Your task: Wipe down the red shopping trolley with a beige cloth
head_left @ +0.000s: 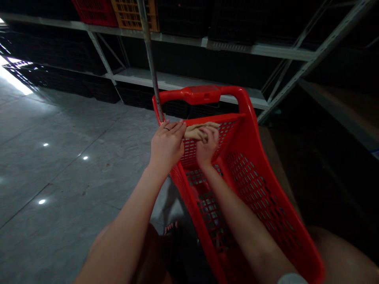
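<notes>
A red plastic shopping cart (pixel 254 122) with perforated walls stands in front of me in the head view. My left hand (pixel 167 142), a dark ring on one finger, is closed over the cart's left rim near the handle end. Beside its fingertips, a crumpled tan cloth (pixel 194 131) lies against the upper edge of the cart's end panel. Bent fingers of my right hand (pixel 207 144) press and grip this cloth from inside the basket. A thin metal pole (pixel 150 59) slants down to the cart's corner, its lower end by my left hand.
Metal shelving (pixel 177 81) runs behind the cart, carrying dark crates, a red crate (pixel 96 12) and a yellow crate (pixel 134 14). Grey floor (pixel 74 157) extends at left. My sandalled foot (pixel 171 228) is close to the cart's left side. The right side is dark.
</notes>
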Available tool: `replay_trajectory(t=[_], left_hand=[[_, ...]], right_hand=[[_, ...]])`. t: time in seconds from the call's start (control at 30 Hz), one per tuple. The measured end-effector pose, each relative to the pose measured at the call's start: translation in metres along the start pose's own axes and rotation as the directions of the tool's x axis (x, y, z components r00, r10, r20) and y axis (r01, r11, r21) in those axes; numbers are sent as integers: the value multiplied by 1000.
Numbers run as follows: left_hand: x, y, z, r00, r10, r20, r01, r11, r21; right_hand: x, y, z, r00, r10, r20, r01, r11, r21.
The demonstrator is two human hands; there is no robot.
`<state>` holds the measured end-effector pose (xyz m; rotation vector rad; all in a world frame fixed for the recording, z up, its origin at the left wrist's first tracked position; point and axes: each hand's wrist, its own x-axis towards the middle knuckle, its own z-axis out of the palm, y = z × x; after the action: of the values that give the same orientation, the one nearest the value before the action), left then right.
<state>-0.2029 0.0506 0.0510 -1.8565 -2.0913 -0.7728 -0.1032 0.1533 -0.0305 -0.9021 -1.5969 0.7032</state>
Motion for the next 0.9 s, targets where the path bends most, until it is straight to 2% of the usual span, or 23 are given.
replay_trajectory(t=[0.07,0.13,0.27,0.33,0.4,0.47,0.63,0.7,0.77,0.83,0.9], left_hand=[[-1,0,-3,1000,0,8,0,1000,-7],[-1,-1,-5,1000,-6,8,6,1000,-10],[1,-4,-6,999,-37,-11,36,999,-14],[2,-4,-5,999,-40,-12,40,999,-23],[3,-4,-5,999,-38,-9,38,999,-26],[3,-4,-4,999,-45,-9,45,999,-21],[2,-3,-3,997,-73,-25,73,997,-30],[1,-3,-3,996,-74,-43,72,997,-30],[1,-4,-2,996,-70,-62,69,997,-27],[1,-5,-1,995,-73,-70,71,997,-31],[2,-5,0,995,-80,-63,77,996,-38]], right_hand=[[15,4,-3,995,-8,-102,5,1000,-30],[11,15,1,991,13,-133,-15,1000,-18],[-41,59,9,977,208,-55,-209,978,-13],[-62,80,5,969,245,-1,-245,969,-21],[-63,90,-4,971,238,4,-238,971,-26],[-41,87,-12,975,214,-60,-216,976,-25],[50,63,-18,956,122,-265,-132,991,-18],[57,65,-18,952,129,-279,-142,989,-27],[35,77,-21,950,234,-205,-247,968,-36],[-8,93,-26,910,407,-80,-412,910,-54],[-53,108,-32,880,474,-4,-473,878,-64]])
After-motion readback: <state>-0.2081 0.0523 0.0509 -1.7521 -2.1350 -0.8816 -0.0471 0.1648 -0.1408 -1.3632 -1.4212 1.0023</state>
